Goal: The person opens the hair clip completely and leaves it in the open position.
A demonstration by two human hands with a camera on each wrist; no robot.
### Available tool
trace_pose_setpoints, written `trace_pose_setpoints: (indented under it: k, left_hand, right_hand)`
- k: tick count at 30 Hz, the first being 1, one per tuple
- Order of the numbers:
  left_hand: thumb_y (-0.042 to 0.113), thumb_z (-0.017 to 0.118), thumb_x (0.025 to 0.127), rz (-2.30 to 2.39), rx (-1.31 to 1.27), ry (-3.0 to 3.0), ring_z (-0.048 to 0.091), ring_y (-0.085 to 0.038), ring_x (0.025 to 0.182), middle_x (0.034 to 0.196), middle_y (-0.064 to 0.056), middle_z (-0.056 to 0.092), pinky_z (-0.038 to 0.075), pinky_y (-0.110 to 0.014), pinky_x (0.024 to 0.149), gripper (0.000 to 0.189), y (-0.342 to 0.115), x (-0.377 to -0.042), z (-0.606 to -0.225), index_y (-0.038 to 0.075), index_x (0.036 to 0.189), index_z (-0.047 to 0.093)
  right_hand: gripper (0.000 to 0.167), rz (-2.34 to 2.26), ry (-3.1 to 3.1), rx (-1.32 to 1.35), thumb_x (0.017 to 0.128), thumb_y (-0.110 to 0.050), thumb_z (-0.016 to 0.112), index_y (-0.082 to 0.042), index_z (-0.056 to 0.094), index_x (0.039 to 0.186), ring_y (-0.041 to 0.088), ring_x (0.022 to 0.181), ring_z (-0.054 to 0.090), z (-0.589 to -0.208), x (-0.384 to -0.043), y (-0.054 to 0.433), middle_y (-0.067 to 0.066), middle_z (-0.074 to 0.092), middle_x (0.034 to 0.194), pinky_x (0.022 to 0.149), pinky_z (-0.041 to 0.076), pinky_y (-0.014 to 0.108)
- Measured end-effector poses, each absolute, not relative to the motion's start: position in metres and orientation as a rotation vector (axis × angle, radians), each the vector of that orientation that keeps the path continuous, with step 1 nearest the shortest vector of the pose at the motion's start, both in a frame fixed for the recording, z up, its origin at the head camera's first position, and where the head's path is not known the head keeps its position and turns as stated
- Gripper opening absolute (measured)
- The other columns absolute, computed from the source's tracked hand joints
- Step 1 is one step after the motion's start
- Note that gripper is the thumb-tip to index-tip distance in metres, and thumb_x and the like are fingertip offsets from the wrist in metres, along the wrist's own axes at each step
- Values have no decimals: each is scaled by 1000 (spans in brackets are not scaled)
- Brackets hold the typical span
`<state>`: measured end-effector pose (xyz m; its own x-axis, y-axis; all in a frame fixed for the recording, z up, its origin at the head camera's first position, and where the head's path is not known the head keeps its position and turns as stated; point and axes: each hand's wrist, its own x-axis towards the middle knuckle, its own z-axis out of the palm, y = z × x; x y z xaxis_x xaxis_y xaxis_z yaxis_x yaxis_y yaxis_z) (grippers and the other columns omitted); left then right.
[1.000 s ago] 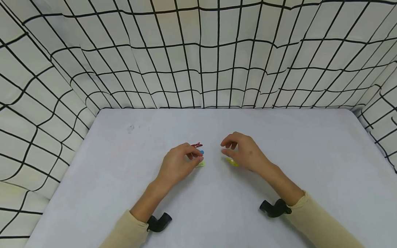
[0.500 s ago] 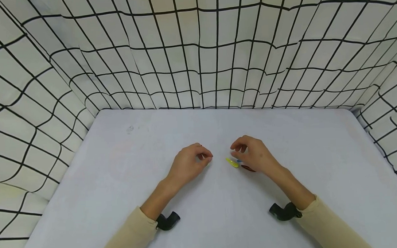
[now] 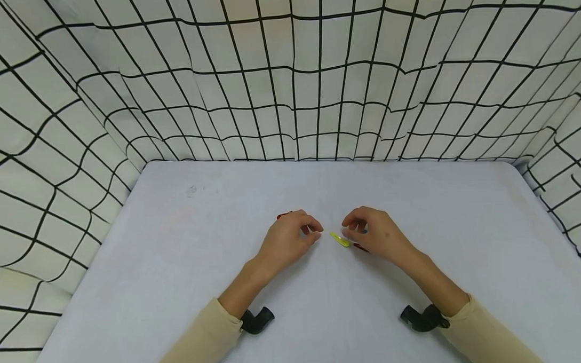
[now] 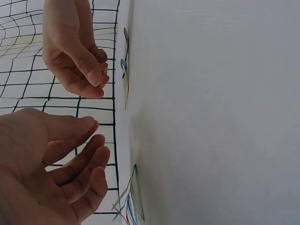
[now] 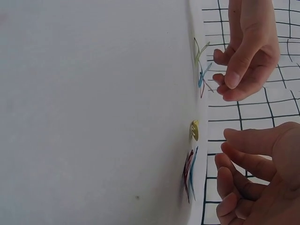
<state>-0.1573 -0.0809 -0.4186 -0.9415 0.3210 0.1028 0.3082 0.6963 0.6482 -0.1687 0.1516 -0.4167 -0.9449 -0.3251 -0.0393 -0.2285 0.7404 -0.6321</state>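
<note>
My left hand (image 3: 290, 237) hovers over the table, fingers loosely bent and nothing between thumb and fingertips. Below it, in the left wrist view, are a green snap hair clip (image 4: 137, 190), a blue clip (image 4: 131, 208) and a red clip, their arms spread. My right hand (image 3: 376, 233) hovers opposite, likewise relaxed and holding nothing visible. Beside its fingertips lies a yellow snap hair clip (image 3: 339, 239), with a dark red clip (image 3: 360, 247) partly under the hand. The right wrist view shows another blue clip (image 5: 193, 173) next to the dark red one.
The white table (image 3: 179, 292) reaches out around both hands. Black-grid netting over pale walls (image 3: 306, 85) encloses its back and sides. A black curved wrist mount (image 3: 258, 320) sits at each sleeve cuff.
Both hands have shifted to the right, and their fingertips are slightly closer together. The yellow clip stays put. The dark red clip, hidden a second ago, now shows beside the right hand.
</note>
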Motion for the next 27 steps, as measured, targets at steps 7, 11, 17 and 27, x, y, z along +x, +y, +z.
trace_pose_setpoints:
  k: [7,11,17,27]
  left_hand:
    - [9,76,93,1091,519,2814,66,-15,91,100,3,76,54,-29,79,13,-75,-159,-420,15,104,80]
    - [9,76,93,1064,555,2797,67,-18,95,107,0,77,55,-31,83,18,-72,-160,-420,12,111,79]
    - [11,77,93,1026,592,2795,67,-19,99,112,-3,75,56,-33,87,27,-69,-161,-419,11,120,76]
    - [10,77,93,962,592,2774,67,-19,101,112,-4,74,56,-33,89,28,-64,-162,-423,10,121,76]
  right_hand:
    - [13,-982,2774,-426,94,-14,76,-10,75,107,15,82,59,-418,-166,153,2,69,91,67,49,26]
    - [13,-973,2775,-410,93,-14,77,-11,75,105,14,82,59,-419,-165,153,1,69,91,68,49,26]
    - [12,-956,2799,-377,91,-12,79,-12,76,103,15,82,59,-421,-163,152,1,69,89,71,49,28]
    - [10,-930,2808,-336,90,-15,80,-12,77,99,14,81,60,-424,-161,150,0,70,86,73,48,29]
